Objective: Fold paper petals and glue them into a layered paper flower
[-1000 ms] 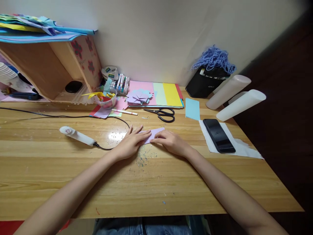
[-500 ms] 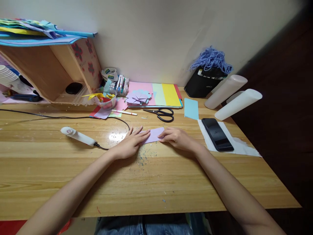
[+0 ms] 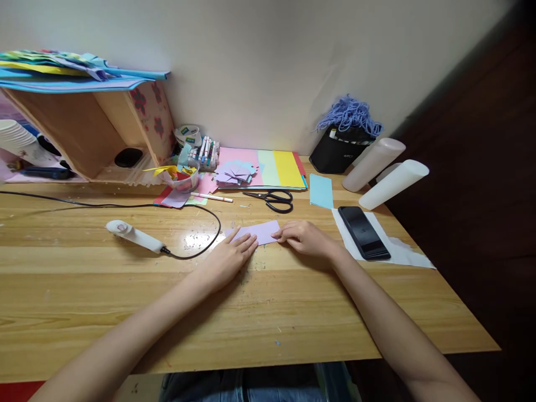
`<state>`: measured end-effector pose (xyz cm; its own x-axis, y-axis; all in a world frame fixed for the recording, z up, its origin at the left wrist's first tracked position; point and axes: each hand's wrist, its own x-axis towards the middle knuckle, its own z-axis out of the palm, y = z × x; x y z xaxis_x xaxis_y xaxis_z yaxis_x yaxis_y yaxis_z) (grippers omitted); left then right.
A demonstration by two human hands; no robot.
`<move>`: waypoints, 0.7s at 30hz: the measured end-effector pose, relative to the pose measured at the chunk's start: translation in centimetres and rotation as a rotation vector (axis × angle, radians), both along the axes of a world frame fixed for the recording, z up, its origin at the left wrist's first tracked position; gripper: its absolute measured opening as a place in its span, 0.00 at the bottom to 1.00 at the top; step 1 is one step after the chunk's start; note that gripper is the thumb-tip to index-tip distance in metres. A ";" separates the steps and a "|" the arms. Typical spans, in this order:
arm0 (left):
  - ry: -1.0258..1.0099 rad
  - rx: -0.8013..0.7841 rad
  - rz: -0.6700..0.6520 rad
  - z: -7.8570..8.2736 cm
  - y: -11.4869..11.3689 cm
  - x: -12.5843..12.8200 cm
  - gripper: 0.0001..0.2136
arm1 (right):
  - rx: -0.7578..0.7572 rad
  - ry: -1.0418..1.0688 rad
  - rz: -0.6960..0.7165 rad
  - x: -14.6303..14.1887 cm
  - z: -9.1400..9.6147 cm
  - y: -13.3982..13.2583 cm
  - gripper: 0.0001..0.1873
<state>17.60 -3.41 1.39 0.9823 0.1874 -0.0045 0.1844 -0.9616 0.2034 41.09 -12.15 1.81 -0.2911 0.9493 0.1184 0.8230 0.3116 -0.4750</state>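
Observation:
A strip of light purple paper [image 3: 264, 230] lies on the wooden table in front of me. My left hand [image 3: 233, 252] rests flat across its left part, fingers stretched out along the near edge. At the strip's right end, my right hand [image 3: 302, 238] pinches the corner between thumb and fingers. Just beyond the paper lie black-handled scissors [image 3: 279, 201], closed, pointing left. To the left is a white corded hand tool [image 3: 136, 237], its black cable curving close to my left hand.
Coloured paper sheets [image 3: 268, 167] with a purple paper flower [image 3: 237, 173] lie at the back. A blue card stack [image 3: 321, 191] and a phone [image 3: 363, 233] on tissue are at right. White bottles [image 3: 393, 184], a black bag [image 3: 341, 153] and a wooden box [image 3: 104, 134] stand around.
My left hand has slid toward me and down off part of the strip, showing more of the paper. My right hand still pinches the right end. The view has shifted slightly.

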 end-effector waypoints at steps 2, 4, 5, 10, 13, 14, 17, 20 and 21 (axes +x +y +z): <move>0.012 0.040 0.016 0.0 -0.6 0.1 0.24 | 0.021 -0.044 -0.017 -0.6 0.3 -0.1 0.12; 0.042 0.057 0.022 0.2 -1.1 0.2 0.24 | 0.052 -0.094 -0.033 -1.3 0.5 -0.3 0.11; 0.058 0.060 0.027 0.3 -1.3 0.3 0.24 | 0.075 -0.122 -0.046 -1.7 0.5 -0.3 0.10; 0.139 0.132 0.101 0.4 -3.0 0.3 0.23 | 0.207 -0.269 -0.067 -2.9 -0.4 0.0 0.11; 0.224 0.193 0.133 0.6 -4.1 0.5 0.22 | 0.266 -0.329 -0.035 -3.0 -1.3 0.4 0.10; 0.245 0.206 0.151 0.8 -4.4 0.5 0.22 | 0.286 -0.345 -0.023 -3.0 -1.5 0.5 0.10; 0.250 0.171 0.242 1.5 -4.1 0.3 0.18 | 0.337 -0.387 -0.002 -2.9 -1.8 0.6 0.10; 0.102 0.101 0.434 2.1 -2.4 -0.5 0.14 | 0.353 -0.390 -0.005 -2.8 -2.0 0.6 0.11; 0.024 0.096 0.527 2.2 -1.6 -0.7 0.14 | 0.355 -0.381 -0.005 -2.8 -2.0 0.6 0.10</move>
